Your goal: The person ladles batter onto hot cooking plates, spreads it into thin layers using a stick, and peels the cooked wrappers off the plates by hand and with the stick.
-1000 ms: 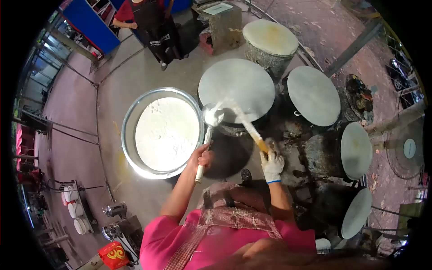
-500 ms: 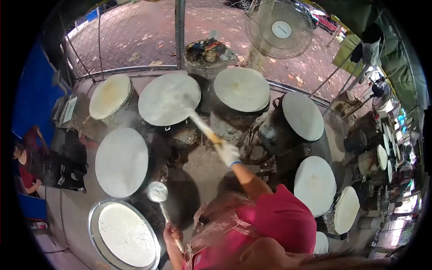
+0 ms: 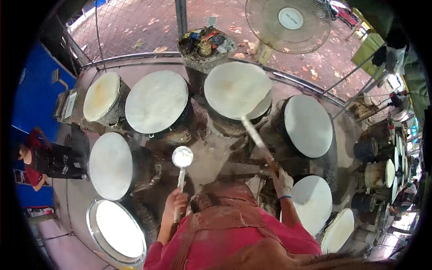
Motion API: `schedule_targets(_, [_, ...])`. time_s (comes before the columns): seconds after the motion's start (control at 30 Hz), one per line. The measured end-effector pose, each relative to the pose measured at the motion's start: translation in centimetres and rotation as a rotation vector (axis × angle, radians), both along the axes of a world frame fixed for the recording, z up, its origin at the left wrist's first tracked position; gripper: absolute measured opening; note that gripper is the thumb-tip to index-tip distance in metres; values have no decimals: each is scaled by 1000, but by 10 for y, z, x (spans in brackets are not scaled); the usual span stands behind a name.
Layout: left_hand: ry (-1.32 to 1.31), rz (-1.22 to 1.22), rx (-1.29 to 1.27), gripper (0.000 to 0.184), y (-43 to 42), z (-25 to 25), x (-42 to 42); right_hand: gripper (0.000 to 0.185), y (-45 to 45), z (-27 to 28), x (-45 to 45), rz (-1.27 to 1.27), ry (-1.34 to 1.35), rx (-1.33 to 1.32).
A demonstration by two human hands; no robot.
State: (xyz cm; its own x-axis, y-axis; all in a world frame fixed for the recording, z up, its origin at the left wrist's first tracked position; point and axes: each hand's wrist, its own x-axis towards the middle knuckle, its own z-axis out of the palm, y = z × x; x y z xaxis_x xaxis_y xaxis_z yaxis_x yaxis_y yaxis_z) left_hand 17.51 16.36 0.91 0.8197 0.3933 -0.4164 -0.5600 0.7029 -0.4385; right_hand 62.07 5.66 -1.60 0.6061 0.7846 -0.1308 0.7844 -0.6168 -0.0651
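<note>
My left hand point(image 3: 174, 203) is closed around the handle of a ladle point(image 3: 182, 157), whose round bowl carries something white. In a pale glove, my right hand point(image 3: 282, 183) grips a long stick-like tool point(image 3: 257, 138) dusted white toward its far end. That end meets the near edge of a round white sheet point(image 3: 236, 87) on the back middle stove. The sheet sits off-centre, and a strip of round surface point(image 3: 262, 107) shows beneath its right edge. Whether the tool's tip is under the sheet I cannot tell.
Several drum stoves with round white tops ring me, among them one at back left point(image 3: 156, 101) and one at right point(image 3: 308, 126). A basin of white batter point(image 3: 118, 229) stands front left. A fan point(image 3: 288, 22) rises behind. A person point(image 3: 38, 157) stands at far left.
The tool has moved right from the back-left stove to the back middle one, where the sheet now sits off-centre. My left hand has carried the ladle up and right, away from the basin.
</note>
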Motion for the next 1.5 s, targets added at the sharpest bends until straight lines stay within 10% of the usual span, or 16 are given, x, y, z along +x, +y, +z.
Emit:
schedule_targets(0.57, [52,162,-186,37,-34,5,-8,43,287,-31,90,1039,-236,201])
schedule_targets(0.73, [-7,367,-184,30,-73,6,-15,35,322,-10,94,1071,-176,-179])
schedule_targets(0.97, [61,468,-184,32,-88,4,-39,27,398,86,93,971,-316,257])
schedule_targets(1.23, [66,513,-101,33,-122,-6,-96,20,514,281,-108,1200,-443,238])
schedule_targets(1.5, [299,705,68,22,-143,-18,-116,16,651,307,-404,1270,-37,126])
